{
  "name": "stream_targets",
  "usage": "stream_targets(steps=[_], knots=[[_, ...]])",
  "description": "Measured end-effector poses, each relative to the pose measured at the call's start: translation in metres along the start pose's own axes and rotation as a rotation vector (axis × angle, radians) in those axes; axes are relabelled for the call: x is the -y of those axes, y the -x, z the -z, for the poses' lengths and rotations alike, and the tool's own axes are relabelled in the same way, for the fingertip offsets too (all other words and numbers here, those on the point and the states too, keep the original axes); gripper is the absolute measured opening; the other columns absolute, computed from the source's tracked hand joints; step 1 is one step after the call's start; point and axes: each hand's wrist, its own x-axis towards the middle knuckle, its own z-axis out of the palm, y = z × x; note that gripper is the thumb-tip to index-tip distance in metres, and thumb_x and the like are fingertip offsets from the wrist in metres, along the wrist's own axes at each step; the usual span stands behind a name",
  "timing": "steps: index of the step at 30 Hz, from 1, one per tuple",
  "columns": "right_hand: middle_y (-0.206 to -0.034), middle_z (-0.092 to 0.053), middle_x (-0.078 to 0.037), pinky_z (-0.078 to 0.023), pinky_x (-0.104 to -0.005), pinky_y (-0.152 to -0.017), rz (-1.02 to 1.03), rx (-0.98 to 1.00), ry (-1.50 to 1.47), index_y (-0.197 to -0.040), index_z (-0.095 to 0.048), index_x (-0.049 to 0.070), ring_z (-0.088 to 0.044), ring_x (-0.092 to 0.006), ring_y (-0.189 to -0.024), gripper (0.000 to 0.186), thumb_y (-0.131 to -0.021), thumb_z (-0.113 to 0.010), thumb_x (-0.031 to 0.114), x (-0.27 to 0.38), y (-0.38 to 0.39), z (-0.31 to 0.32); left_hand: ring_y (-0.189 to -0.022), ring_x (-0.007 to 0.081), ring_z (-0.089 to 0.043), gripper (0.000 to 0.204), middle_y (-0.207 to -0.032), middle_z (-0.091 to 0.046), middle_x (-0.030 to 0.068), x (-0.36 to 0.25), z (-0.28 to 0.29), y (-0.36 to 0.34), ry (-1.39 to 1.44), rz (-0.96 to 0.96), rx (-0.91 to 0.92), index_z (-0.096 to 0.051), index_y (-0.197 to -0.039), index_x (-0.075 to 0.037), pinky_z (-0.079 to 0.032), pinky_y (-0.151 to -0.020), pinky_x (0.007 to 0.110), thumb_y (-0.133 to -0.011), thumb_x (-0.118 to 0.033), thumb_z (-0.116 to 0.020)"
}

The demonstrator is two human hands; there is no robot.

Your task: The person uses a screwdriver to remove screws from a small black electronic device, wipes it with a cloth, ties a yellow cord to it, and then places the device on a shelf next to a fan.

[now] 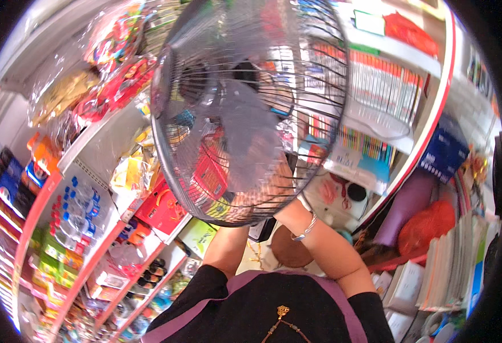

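A round electric fan (pixel 251 120) with a dark wire cage and grey see-through blades fills the middle of the view, close up. Both my forearms reach up behind its lower part. My left hand (pixel 245 203) shows only in part through the wires, and its fingers are hidden. Beside it, my right hand (pixel 281 186) is also covered by the cage and smeared. What either hand holds or touches is not visible. A bracelet (pixel 306 227) circles my right wrist. Just below the cage, between my wrists, a dark-edged flat object (pixel 262 230) shows in part.
Shelves with red edges (pixel 90 274) on the left carry drink bottles (pixel 79 211) and bagged goods (pixel 113 86). To the right, a curved shelf holds rows of books (pixel 385 83) and boxes. A brown round stool (pixel 292 247) stands below. Stacked papers (pixel 451 266) lie at the lower right.
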Motion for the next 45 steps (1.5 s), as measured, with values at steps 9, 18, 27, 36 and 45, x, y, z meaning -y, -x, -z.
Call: stream_targets(steps=[9, 18, 27, 36, 45], knots=[[-0.121, -0.055, -0.014, -0.047, -0.0398, -0.095, 0.098, -0.175, -0.232, -0.134, -0.043, 0.001, -0.056, -0.0252, -0.109, 0.074, -0.073, -0.083, 0.015, -0.071, -0.020, -0.006, -0.107, 0.0314, -0.059, 0.037, -0.116, -0.064, 0.0151, 0.021, -0.019, 0.002, -0.346, -0.364, 0.114, -0.057, -0.123, 0.000, -0.046, -0.095, 0.036, -0.090, -0.016, -0.058], [-0.118, -0.059, -0.013, -0.048, -0.0395, -0.094, -0.133, -0.064, -0.485, -0.126, -0.050, -0.004, -0.059, -0.0251, -0.107, 0.055, -0.084, -0.074, 0.022, -0.076, -0.014, 0.048, -0.133, 0.0307, -0.042, 0.052, -0.144, -0.043, 0.0182, 0.030, -0.053, 0.003, -0.245, -0.682, 0.233, -0.038, -0.140, 0.005, -0.036, -0.110, 0.035, -0.095, -0.016, -0.052], [-0.117, -0.060, -0.015, -0.050, -0.0403, -0.091, -0.209, -0.291, -0.492, -0.124, -0.054, -0.004, -0.061, -0.0262, -0.104, 0.049, -0.087, -0.068, 0.025, -0.102, 0.005, 0.094, -0.144, 0.0407, -0.022, 0.056, -0.151, -0.029, 0.0259, 0.042, -0.072, 0.031, -0.197, -0.721, 0.481, -0.037, -0.141, 0.004, -0.022, -0.117, 0.048, -0.089, -0.009, -0.052], [-0.117, -0.061, -0.016, -0.052, -0.0410, -0.088, -0.205, -0.428, -0.401, -0.122, -0.057, -0.005, -0.063, -0.0274, -0.100, 0.046, -0.090, -0.061, 0.029, -0.136, -0.015, 0.116, -0.107, 0.0315, -0.064, 0.017, -0.110, -0.067, 0.0156, -0.033, 0.076, -0.017, -0.221, -0.670, 0.846, -0.067, -0.101, -0.002, -0.055, -0.086, 0.041, -0.089, -0.012, -0.062], [-0.126, -0.057, -0.022, -0.052, -0.0438, -0.089, -0.392, -0.619, -0.604, -0.131, -0.049, -0.005, -0.061, -0.0325, -0.106, 0.060, -0.089, -0.060, 0.036, -0.100, -0.049, 0.142, -0.118, 0.0403, -0.052, 0.052, -0.122, -0.057, 0.0244, -0.053, 0.345, -0.230, -1.568, -1.019, -0.506, -0.052, -0.124, 0.003, -0.034, -0.108, 0.047, -0.077, -0.014, -0.067]])
